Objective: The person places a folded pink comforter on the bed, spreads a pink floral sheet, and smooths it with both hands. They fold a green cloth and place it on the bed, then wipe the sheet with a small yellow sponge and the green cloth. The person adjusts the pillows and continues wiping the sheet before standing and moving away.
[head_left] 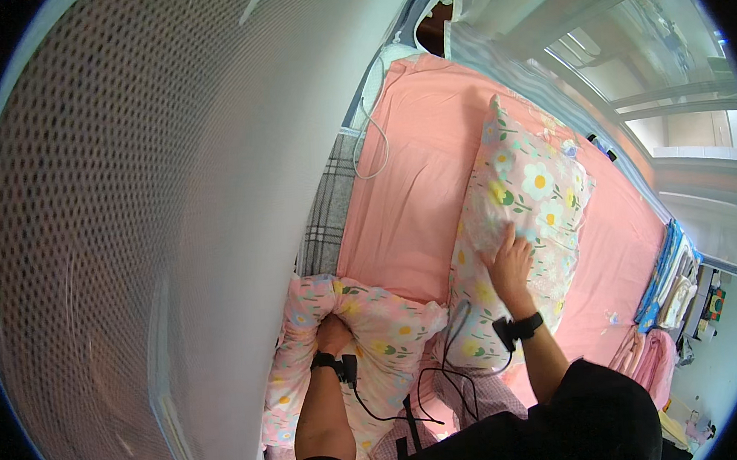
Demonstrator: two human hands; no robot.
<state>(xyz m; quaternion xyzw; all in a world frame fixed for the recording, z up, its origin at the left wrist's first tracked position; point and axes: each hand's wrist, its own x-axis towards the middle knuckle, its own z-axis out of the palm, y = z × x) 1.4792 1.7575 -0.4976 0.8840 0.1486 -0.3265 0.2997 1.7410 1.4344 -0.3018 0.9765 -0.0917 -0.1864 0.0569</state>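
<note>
A long floral pillow (539,192) lies on the pink sheet, slanting from near to far. My right hand (512,263) rests on top of it with the fingers apart. To the left, a second floral pillow (392,322) is bunched up and creased. My left hand (333,335) sinks into a deep fold of it, so the fingers are hidden. Each wrist wears a black band with a small device, and black cables (457,371) run between them across my lap.
The pink sheet (406,159) covers the bed, with a grey plaid cloth (324,207) along its left side. White mesh netting (102,206) hangs close on the left. A pale cable (387,147) loops at the sheet's edge. Folded blue and white cloths (671,277) sit at the right.
</note>
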